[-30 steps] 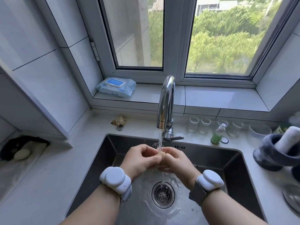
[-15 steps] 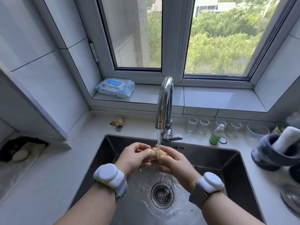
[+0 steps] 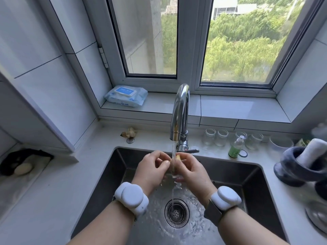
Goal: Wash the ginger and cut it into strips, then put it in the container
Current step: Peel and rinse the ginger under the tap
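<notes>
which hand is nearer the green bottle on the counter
Right. The right hand holds the ginger under the tap, just left of the green bottle. The left hand sits further left, beyond the water stream.

Ginger (image 3: 177, 158): small, pale yellow-tan lump, wet, right under the tap water, over the sink. Most of it is hidden w/ fingers round it, only the top bit shows betw. both hands.

Sink (image 3: 113, 167) centre, faucet (image 3: 179, 117) behind it. Wipes pack (image 3: 126, 95) on sill, rear left. Jars (image 3: 215, 137) and spray bottle (image 3: 235, 146) right of faucet. Mortar (image 3: 293, 167) far right.
</notes>
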The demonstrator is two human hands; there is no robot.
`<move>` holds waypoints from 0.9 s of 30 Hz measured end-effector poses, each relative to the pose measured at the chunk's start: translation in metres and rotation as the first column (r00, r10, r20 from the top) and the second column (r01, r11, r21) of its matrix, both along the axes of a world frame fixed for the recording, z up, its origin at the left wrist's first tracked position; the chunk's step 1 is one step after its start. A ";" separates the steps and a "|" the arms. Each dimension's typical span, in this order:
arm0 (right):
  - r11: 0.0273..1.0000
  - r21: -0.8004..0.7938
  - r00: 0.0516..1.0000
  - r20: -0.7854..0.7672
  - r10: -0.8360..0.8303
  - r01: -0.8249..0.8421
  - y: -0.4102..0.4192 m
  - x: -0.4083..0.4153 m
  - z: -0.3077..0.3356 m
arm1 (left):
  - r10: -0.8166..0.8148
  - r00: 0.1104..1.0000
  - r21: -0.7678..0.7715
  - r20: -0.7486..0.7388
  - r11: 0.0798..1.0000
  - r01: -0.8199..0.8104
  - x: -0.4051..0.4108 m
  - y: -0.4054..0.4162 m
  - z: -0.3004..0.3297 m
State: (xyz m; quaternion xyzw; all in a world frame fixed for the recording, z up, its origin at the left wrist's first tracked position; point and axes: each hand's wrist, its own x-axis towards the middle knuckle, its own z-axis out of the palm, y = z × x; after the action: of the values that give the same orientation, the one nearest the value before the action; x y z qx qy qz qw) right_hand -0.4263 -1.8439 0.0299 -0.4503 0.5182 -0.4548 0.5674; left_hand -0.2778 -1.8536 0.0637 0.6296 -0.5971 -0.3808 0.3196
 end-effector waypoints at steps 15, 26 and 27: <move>0.992 0.077 0.974 0.210 0.079 -0.097 0.003 -0.005 -0.003 | -0.100 0.976 0.052 0.195 0.994 0.091 0.006 -0.007 0.009; 0.985 0.057 0.977 0.149 0.153 -0.163 0.003 -0.008 0.001 | -0.137 0.962 0.126 0.236 0.986 0.109 -0.001 -0.007 0.010; 0.984 0.057 0.976 0.149 0.156 -0.166 0.002 -0.008 0.000 | -0.128 0.965 0.128 0.230 0.987 0.101 -0.002 -0.007 0.010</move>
State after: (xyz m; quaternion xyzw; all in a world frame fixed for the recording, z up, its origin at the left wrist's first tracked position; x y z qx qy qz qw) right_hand -0.4342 -1.8416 0.0301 -0.4369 0.4532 -0.4203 0.6535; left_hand -0.2795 -1.8606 0.0736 0.6524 -0.6434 -0.3546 0.1864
